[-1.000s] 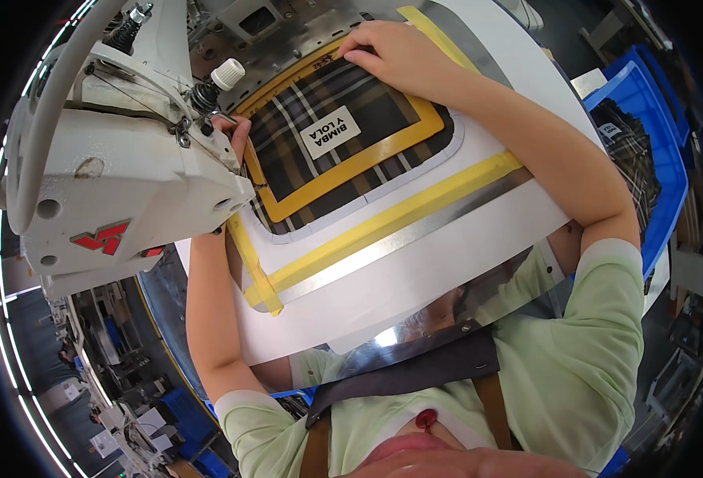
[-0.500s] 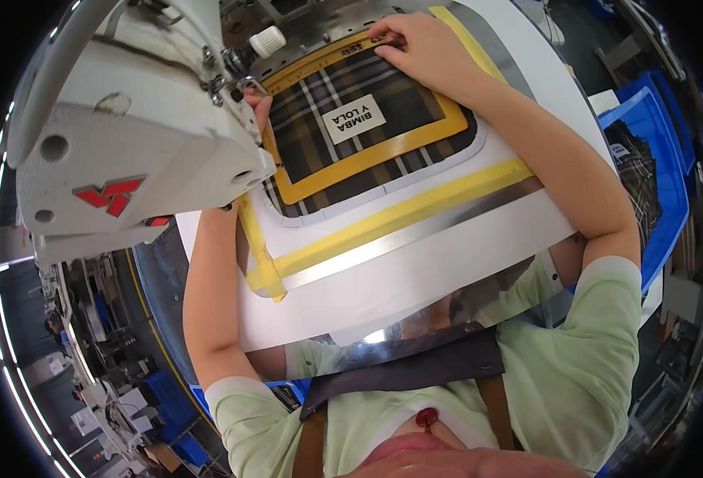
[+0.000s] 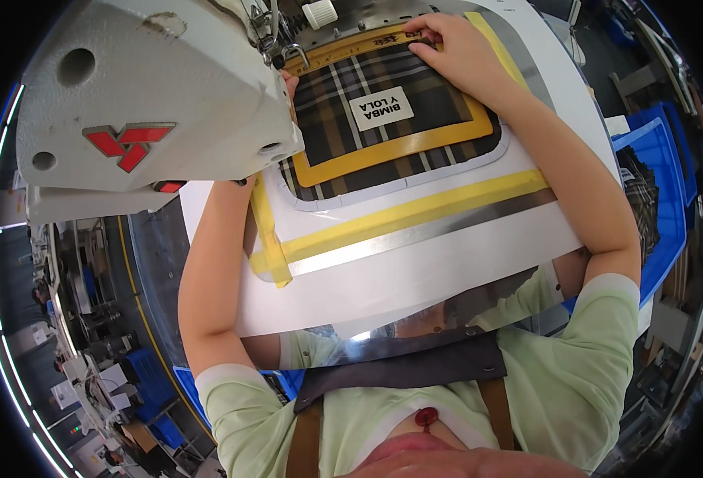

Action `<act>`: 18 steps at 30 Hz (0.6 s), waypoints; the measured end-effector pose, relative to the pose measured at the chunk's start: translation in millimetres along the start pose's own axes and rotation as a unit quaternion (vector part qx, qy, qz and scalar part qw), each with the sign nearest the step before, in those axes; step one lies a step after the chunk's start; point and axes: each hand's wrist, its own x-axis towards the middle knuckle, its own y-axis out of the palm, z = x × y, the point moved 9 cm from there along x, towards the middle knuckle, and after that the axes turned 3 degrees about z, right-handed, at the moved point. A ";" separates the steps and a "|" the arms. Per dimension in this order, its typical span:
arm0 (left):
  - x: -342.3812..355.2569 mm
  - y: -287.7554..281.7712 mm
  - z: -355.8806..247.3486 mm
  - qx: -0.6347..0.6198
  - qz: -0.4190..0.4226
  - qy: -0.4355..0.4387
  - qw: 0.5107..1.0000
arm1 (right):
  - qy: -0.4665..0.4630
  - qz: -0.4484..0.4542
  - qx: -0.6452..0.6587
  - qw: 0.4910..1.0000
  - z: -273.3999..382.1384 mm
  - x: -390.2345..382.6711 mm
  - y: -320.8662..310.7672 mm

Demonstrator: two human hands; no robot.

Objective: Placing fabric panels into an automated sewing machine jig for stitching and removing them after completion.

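Observation:
A piece of dark plaid fabric (image 3: 327,119) with a white lettered label (image 3: 382,107) lies inside and around a yellow template frame (image 3: 391,147) on a white sheet banded with yellow tape. My right hand (image 3: 463,60) rests on the frame's upper right edge, thumb apart from the bent fingers over the fabric. Only fingertips of my left hand (image 3: 289,84) show, at the frame's upper left; the white machine head (image 3: 152,95) hides the rest. The metal presser parts (image 3: 292,56) hang close above the frame's upper left corner.
A blue bin (image 3: 662,215) holding plaid pieces stands beside the work surface on the right, and another blue bin edge shows under my left elbow. A polished metal edge (image 3: 375,342) runs before my body. Workbenches and equipment line the far left.
The frame, fabric and both hands have shifted right and upward in the picture, and the machine head looms larger as the view shifts. The hands keep their places on the frame.

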 end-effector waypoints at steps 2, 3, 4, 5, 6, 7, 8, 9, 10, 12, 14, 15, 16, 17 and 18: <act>-2.6 2.8 3.2 -0.048 -0.007 -0.035 0.998 | 0.000 -0.006 -0.005 1.000 -0.4 -1.4 -1.1; -3.5 4.9 5.4 -0.073 -0.010 -0.053 0.996 | 0.001 -0.006 -0.006 1.000 -1.6 -1.9 -1.0; -4.1 7.4 7.7 -0.097 -0.011 -0.071 0.993 | -0.013 -0.015 -0.003 1.000 -0.7 -2.5 -2.3; -5.0 12.8 7.7 -0.121 -0.013 -0.090 0.988 | -0.025 -0.025 0.000 0.999 1.4 -3.6 -4.0; -3.4 17.5 3.0 -0.121 -0.010 -0.093 0.988 | -0.022 -0.026 -0.001 0.999 0.8 -3.8 -4.3; 0.1 27.9 -36.7 0.297 0.010 0.076 0.952 | -0.017 -0.018 -0.008 1.000 0.2 -3.0 -2.6; -8.6 59.6 -56.6 0.652 0.030 0.233 0.720 | -0.011 -0.009 -0.015 1.000 2.1 -2.0 -2.5; -10.9 58.7 -56.1 0.650 0.036 0.234 0.722 | -0.006 -0.012 -0.017 1.000 4.2 -1.6 -4.5; -10.6 50.5 -46.7 0.596 0.077 0.183 0.778 | 0.001 -0.011 -0.043 0.999 6.7 -1.1 -6.2; -9.1 22.5 -43.3 0.362 0.105 0.137 0.916 | 0.044 0.021 -0.018 0.999 32.9 0.4 -14.7; -12.1 20.1 -39.9 0.389 0.094 0.124 0.908 | 0.044 0.015 -0.027 0.999 29.6 -0.1 -14.4; -14.4 30.7 -43.3 0.416 0.082 0.112 0.899 | 0.042 0.010 -0.037 0.998 26.1 -2.2 -17.3; -27.3 74.3 -60.8 0.641 0.084 0.224 0.730 | 0.049 0.009 -0.040 0.998 24.4 -3.2 -19.5; -27.3 73.2 -59.1 0.641 0.085 0.223 0.730 | 0.055 0.016 -0.035 0.998 27.3 -2.8 -19.4; -29.4 72.9 -59.3 0.629 0.094 0.245 0.732 | 0.061 0.024 -0.030 0.997 27.9 -3.0 -18.6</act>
